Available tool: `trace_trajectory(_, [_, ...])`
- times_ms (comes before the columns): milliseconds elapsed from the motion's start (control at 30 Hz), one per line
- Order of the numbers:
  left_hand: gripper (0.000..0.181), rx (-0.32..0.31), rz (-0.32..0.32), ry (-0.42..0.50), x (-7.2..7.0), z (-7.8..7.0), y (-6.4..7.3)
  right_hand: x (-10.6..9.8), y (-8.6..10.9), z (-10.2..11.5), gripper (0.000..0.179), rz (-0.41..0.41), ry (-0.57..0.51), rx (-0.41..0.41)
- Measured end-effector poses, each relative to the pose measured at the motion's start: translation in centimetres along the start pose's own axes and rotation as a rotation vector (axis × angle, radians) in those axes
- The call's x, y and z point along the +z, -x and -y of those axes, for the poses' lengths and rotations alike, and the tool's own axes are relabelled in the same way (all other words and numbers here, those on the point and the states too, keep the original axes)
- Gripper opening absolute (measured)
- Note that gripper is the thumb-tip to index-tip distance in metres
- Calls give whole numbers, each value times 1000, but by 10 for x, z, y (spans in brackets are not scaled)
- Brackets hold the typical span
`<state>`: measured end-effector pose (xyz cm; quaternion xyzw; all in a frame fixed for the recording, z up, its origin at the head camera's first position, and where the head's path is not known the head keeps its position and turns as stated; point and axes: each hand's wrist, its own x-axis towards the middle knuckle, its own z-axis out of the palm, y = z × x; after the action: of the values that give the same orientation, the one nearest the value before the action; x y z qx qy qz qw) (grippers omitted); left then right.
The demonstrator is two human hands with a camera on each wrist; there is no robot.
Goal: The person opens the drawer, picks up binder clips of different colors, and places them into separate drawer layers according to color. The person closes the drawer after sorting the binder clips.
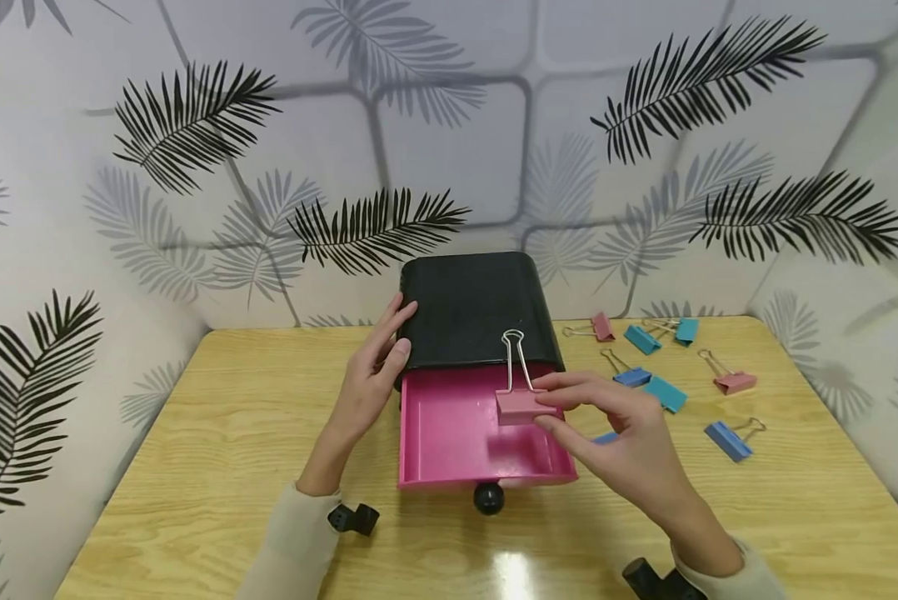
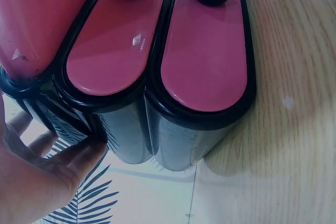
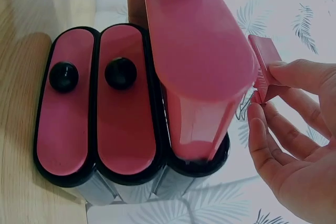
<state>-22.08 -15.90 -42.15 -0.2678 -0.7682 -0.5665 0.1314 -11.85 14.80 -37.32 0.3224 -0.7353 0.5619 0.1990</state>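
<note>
in the head view, the right hand [image 1: 620, 433], nearer, pinches the pink binder clip [image 1: 518, 407] by its right end over the open drawer [image 1: 445, 433]; its body lies crosswise, wire handles [image 1: 510, 367] pointing away. the left hand [image 1: 370, 375] holds nothing, resting against the black cabinet's [image 1: 471, 308] left side.

the left wrist view shows fingers [image 2: 86, 156] touching that side.

in the right wrist view, the clip is just above the drawer.

A pale wall [image 1: 449, 158] fills the head view's upper half, printed with grey fronds [image 1: 269, 233] and black fronds [image 1: 707, 90], 2 black ones at upper right. Below spans a yellow wood-grained bench [image 1: 246, 433], glare [image 1: 512, 573] at bottom centre.
</note>
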Motion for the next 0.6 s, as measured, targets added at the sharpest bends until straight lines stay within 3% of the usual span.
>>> trace_trajectory(167, [48,-17,-11,-2,0,-3,1,8,-1,3,40,24,34,-27])
trace_trajectory(400, [48,-22,-8,4,-3,-32,-1,17,-2,7,32,75,112,40])
trace_trajectory(467, [48,-23,-7,-5,-2,-30,-1,19,-1,8,31,87,118,41])
trace_trajectory(600, [48,-19,-11,-16,-1,-11,0,26,2,9,28,104,115,29])
